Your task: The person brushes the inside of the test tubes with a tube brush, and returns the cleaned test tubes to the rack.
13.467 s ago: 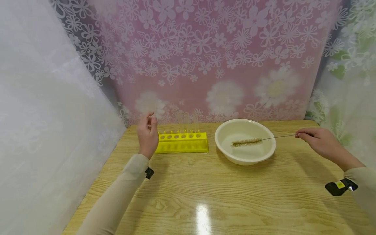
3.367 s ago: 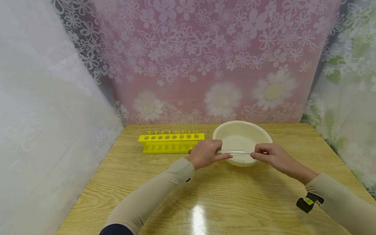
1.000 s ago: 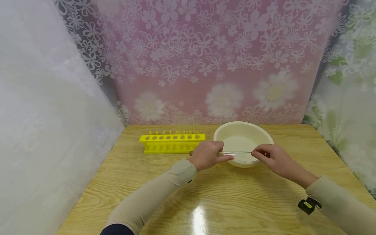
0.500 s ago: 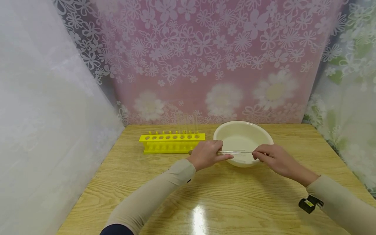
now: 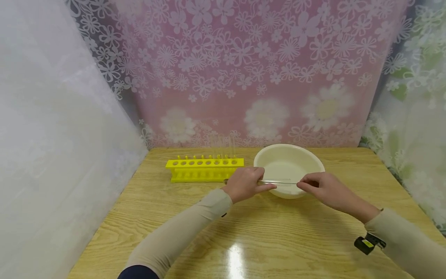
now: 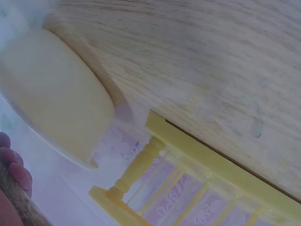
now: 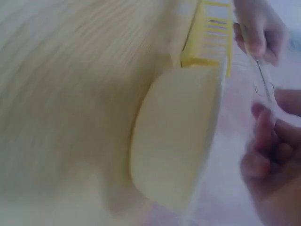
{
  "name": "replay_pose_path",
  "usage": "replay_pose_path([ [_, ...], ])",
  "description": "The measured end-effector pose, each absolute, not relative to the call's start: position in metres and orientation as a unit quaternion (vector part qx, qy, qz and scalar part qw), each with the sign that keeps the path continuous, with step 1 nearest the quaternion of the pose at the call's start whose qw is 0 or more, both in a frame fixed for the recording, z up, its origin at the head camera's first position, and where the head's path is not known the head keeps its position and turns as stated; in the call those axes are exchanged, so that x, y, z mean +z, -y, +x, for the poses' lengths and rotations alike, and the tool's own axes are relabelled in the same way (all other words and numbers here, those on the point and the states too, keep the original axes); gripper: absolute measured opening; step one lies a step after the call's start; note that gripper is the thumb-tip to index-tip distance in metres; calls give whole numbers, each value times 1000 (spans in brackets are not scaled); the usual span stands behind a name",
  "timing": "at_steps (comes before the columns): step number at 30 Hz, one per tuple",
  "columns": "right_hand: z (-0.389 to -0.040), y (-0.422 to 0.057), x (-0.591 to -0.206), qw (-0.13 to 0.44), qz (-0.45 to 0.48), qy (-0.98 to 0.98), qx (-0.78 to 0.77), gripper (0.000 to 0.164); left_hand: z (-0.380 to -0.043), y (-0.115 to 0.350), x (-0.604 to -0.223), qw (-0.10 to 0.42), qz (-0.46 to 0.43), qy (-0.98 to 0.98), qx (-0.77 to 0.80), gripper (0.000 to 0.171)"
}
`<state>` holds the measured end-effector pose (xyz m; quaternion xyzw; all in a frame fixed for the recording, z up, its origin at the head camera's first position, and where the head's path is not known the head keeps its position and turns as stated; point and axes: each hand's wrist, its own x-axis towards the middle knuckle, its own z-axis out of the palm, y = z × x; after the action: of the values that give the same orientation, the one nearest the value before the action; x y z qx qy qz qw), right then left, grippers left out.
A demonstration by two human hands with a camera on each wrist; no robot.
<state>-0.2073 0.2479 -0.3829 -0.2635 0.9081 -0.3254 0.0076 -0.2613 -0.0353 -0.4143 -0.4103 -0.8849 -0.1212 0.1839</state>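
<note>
My left hand (image 5: 244, 183) grips a clear glass test tube (image 5: 283, 181), lying almost level over the front of the cream basin (image 5: 289, 153), its mouth to the right. Inside the tube is a test tube brush; its tan bristles (image 6: 21, 197) show at my left palm in the left wrist view. My right hand (image 5: 325, 190) pinches the brush's thin wire handle between thumb and fingers, just outside the tube's mouth. In the right wrist view the wire (image 7: 263, 77) runs through the tube. My left fingers hide much of the tube and brush.
Left of the basin stands a yellow test tube rack (image 5: 205, 164). Several clear tubes (image 5: 223, 147) stand upright at its right end. Behind the wooden table (image 5: 195, 240) hangs a pink flowered curtain (image 5: 223, 89), with pale curtains on both sides.
Earlier the brush was bare over the basin and my left hand was by the rack; now the brush is inside a held tube. Lately my right hand shifts slightly along the tube's line.
</note>
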Motion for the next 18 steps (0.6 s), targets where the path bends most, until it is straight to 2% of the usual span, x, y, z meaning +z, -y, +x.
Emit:
replay_pose_path([
  [2,-206,-244,-383,-108,-339,-908,-220,4,-262,37,-413,183,-405,886,-130,48],
  [4,-208,-243,-383,-206,-404,-883,-119,3,-262,37,-413,186,-403,886,-137,48],
  [5,-209,-242,-383,-241,-430,-866,-78,12,-262,37,-413,185,-403,886,-138,48],
  [6,-211,-243,-383,-262,-453,-851,-45,10,-262,37,-412,182,-403,886,-139,48],
  [8,-214,-245,-385,-281,-485,-828,0,28,-262,36,-413,174,-404,887,-139,48],
  [10,-216,-247,-386,-279,-498,-821,23,21,-262,35,-414,166,-406,888,-138,48],
  [11,-217,-248,-386,-277,-499,-820,29,9,-262,34,-414,163,-406,888,-140,47],
  [13,-218,-250,-385,-271,-497,-824,34,12,-262,34,-415,163,-409,887,-140,47],
  [15,-218,-252,-384,-260,-491,-831,28,38,-261,33,-415,166,-414,884,-141,47],
  [18,-217,-255,-382,-249,-486,-837,11,36,-261,32,-413,170,-420,880,-142,47],
])
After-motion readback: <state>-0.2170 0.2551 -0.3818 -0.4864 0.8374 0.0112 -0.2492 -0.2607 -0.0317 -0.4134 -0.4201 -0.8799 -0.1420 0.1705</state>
